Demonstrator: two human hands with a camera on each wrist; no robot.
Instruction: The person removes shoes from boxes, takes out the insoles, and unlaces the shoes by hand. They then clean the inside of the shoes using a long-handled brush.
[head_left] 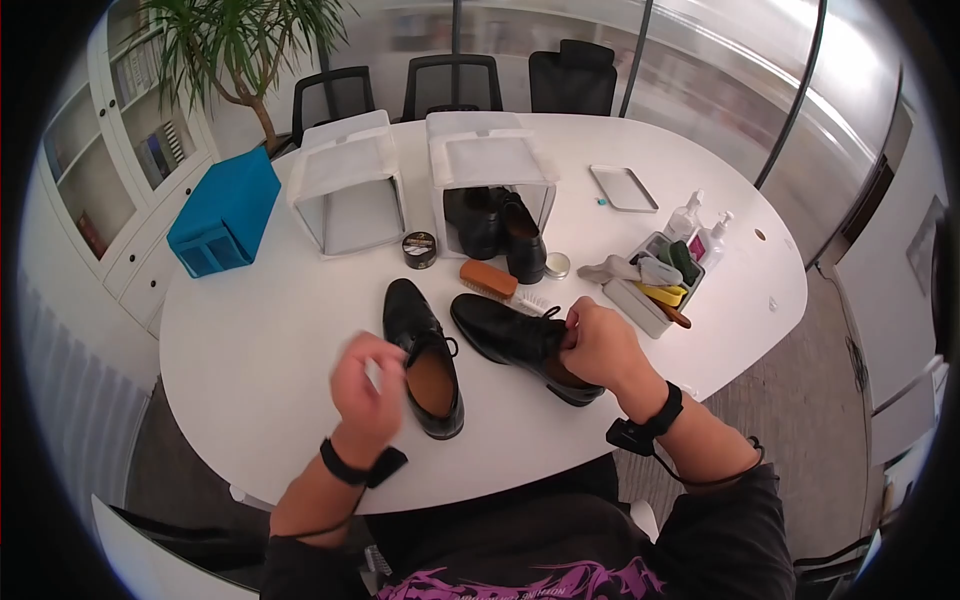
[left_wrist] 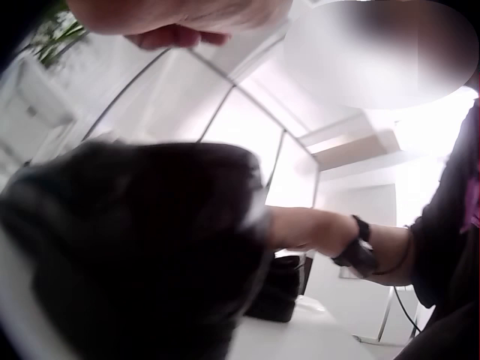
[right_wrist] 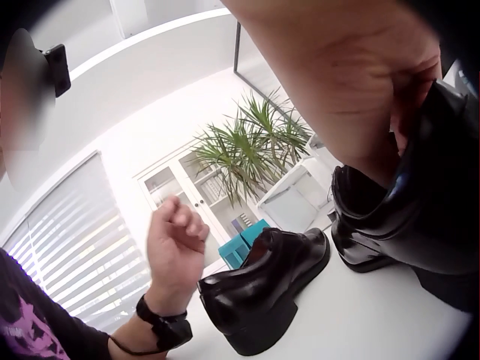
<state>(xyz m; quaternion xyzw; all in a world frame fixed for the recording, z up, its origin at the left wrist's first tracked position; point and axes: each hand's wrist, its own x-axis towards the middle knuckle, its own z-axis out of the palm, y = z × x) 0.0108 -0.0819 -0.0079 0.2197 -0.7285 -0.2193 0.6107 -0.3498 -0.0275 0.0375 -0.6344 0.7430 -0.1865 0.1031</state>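
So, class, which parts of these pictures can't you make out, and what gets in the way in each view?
Left hand: motion-blurred in the head view; cut off by the top edge in the left wrist view.
Right hand: fingertips hidden by the shoe it holds, right wrist view.
Black tin: lettering too small, head view.
Stored shoes in the white box: far ends hidden by its top, head view.

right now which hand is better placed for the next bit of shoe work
Probably the right hand: its fingers grip a black shoe at the opening. The left hand is raised beside the other front shoe, holding nothing visible.
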